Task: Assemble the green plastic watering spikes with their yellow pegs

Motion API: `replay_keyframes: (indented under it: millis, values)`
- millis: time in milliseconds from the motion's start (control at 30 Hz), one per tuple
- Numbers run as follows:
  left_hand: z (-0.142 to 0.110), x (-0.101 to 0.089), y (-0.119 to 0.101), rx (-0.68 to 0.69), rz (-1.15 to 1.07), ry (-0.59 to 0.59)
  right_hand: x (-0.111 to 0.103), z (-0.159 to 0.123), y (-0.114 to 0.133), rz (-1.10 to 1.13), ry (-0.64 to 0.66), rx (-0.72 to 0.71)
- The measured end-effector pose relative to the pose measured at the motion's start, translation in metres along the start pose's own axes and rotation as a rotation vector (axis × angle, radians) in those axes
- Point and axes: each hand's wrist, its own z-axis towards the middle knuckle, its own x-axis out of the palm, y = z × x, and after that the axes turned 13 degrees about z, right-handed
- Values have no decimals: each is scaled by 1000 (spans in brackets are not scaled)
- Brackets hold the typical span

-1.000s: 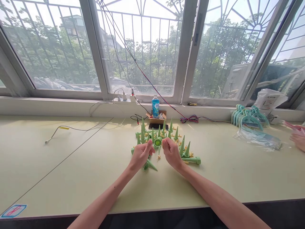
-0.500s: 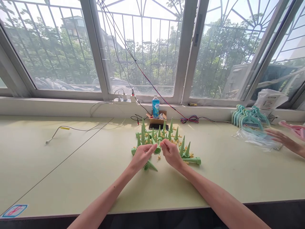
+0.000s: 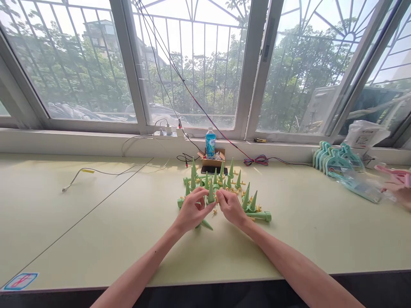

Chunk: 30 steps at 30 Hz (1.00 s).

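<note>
Between the thumb and fingers of my left hand stands a green plant watering spike, its point upward. The closed fingertips of my right hand pinch a small yellow valve against the spike's side; most of it is hidden. Several more green spikes stand or lie around and behind both hands, some with yellow valves fitted. One spike lies under my left hand, partly covered. A loose yellow valve rests on the table just below the held spike.
Behind the spikes are a phone, a small cardboard box and a blue bottle. Cables run along the back. At right, another person's hand is near turquoise hangers, plastic bags and a pink hanger.
My left hand has turned the spike from its open end facing me to point-up, and its fingers have shifted. My right hand keeps its pinch. The other person's hand moved nearer at right.
</note>
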Motion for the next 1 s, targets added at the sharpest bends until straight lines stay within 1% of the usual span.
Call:
replay_keyframes:
  millis: [100, 267, 567, 700, 867, 1000]
  values:
    - [0, 1, 1, 14, 14, -10, 1, 0, -2, 0, -2, -5]
    - [3, 2, 2, 15, 56, -48, 2, 0, -5, -3, -56, -6]
    - [4, -1, -2, -125, -36, -91, 0, 0, -1, 7, -142, -3]
    - [5, -2, -3, -193, -58, -54, 0, -1, 0, -11, -134, -47]
    - [5, -3, -4, -201, -98, 26, 2, -2, 1, -25, -79, -83]
    - [4, -3, -3, -193, -108, 17, 2, -2, 0, -20, -60, -89]
